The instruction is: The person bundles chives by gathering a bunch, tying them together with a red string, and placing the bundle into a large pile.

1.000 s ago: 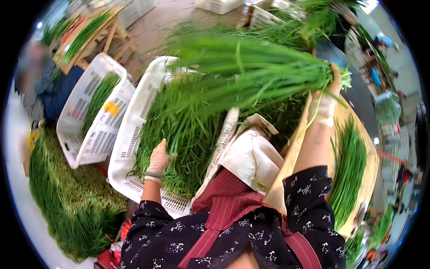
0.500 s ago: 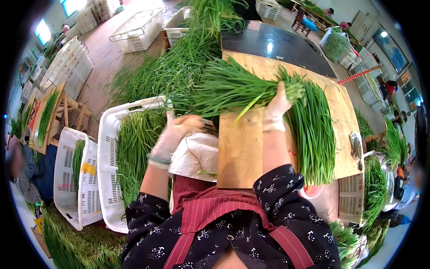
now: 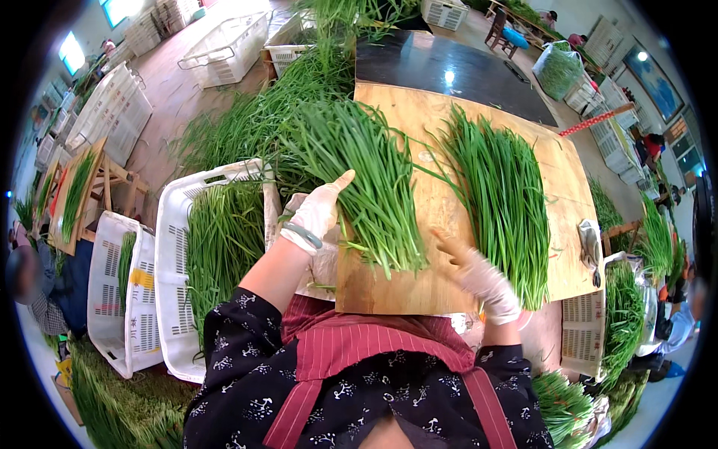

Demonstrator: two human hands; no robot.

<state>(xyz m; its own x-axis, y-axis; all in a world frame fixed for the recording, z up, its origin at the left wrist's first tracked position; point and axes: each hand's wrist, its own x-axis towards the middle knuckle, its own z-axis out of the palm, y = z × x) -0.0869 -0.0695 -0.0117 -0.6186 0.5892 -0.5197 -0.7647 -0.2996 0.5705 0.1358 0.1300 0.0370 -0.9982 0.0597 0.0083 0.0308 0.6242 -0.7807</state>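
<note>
A bunch of garlic chives (image 3: 366, 187) lies at a slant on the left part of the wooden board (image 3: 441, 288), cut ends toward me. My gloved left hand (image 3: 318, 211) grips its left edge, thumb along the stalks and the other fingers mostly hidden. Just right of the cut ends is my gloved right hand (image 3: 482, 277), empty, fingers apart and slightly blurred. A second, thicker pile of chives (image 3: 505, 202) rests on the board beyond that hand, leaves pointing away from me.
Loose chives (image 3: 247, 135) are heaped left of the board. Two white crates (image 3: 173, 299) holding greens stand at my left. A dark panel (image 3: 449, 71) adjoins the board's far edge. A cloth-like item (image 3: 589, 243) lies at its right edge. Other people work around the room.
The bunch has come down from across the pile onto the board's left side. My right hand has let go of it and moved nearer; my left hand has taken hold.
</note>
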